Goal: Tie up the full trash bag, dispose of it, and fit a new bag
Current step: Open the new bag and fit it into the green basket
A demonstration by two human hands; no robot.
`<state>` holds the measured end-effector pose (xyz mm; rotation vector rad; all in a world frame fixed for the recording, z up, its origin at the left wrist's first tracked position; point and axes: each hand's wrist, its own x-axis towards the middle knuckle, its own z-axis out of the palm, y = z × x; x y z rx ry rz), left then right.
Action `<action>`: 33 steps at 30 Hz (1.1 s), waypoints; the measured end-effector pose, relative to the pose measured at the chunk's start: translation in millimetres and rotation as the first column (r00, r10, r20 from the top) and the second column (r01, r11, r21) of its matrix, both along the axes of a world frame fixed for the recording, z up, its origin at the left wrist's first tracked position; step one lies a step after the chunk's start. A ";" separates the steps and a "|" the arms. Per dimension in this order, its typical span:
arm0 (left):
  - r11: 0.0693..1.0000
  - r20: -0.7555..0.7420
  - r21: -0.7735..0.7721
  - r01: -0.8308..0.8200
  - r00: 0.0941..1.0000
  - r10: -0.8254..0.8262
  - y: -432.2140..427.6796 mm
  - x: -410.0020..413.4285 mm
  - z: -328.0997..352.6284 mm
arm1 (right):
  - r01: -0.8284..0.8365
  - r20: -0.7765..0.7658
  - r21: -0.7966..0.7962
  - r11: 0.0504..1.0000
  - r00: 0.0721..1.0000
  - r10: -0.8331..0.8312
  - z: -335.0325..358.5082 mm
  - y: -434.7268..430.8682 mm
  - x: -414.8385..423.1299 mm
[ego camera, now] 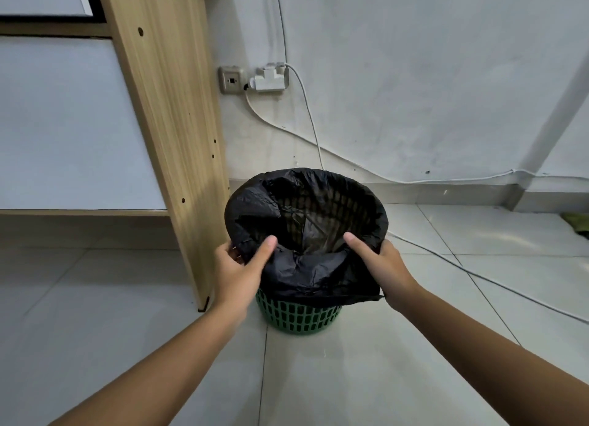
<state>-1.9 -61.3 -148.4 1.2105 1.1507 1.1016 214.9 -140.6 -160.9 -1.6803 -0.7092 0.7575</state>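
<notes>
The black bag sits in the green basket, which stands on the tiled floor near the wall, just right of the wooden panel. The bag mouth is folded out over the basket rim on the far side and the left side; on the near side the film hangs down loose over the front of the basket.

The left hand is pinching the bag edge at the near-left of the rim, thumb on top of the film. The right hand is pinching the edge at the near-right, thumb inside the mouth. Both hands are closed on the plastic.

How it will handle, imo: the film is very thin, soft and light, w/ no stiffness, so it goes where it is pulled and falls back when let go. It looks a bit slippery and can tear if stretched hard over the rim. The grid of the basket shows through the far inner wall, so the bag seems empty or nearly empty; the bottom I cannot see. Best place to hold is the edge of the mouth, two opposite points, as the hands do now. The basket is light too and may slide or tip on smooth tiles.

Count: 1 bag, 1 basket, 2 hands, 1 wall socket w/ 1 adapter, and approx. 3 cables, I cannot follow them all.
</notes>
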 end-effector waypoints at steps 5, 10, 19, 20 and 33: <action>0.989 -0.145 0.134 0.066 0.988 -0.047 -14.5 -3.3 -6.6 | -0.119 0.191 -0.029 0.992 0.974 0.123 -8.3 -19.8 -1.0; 0.992 -0.084 0.054 0.110 0.991 -0.106 -16.5 1.2 -8.8 | 0.020 0.266 0.070 0.997 0.963 -0.038 0.5 -29.1 -14.8; 0.953 0.173 -0.157 0.258 0.958 -0.230 -26.6 15.7 -15.8 | -0.015 -0.094 0.200 0.980 0.995 0.034 2.1 -32.5 -22.1; 0.947 0.169 -0.184 0.263 0.958 -0.233 -29.6 18.8 -17.9 | -0.005 -0.080 0.201 0.980 0.997 0.022 0.3 -31.6 -26.0; 0.998 -0.185 0.012 0.054 0.981 -0.051 -57.8 43.5 -16.0 | -0.041 0.636 -0.068 0.997 0.768 0.075 1.0 -45.2 -60.1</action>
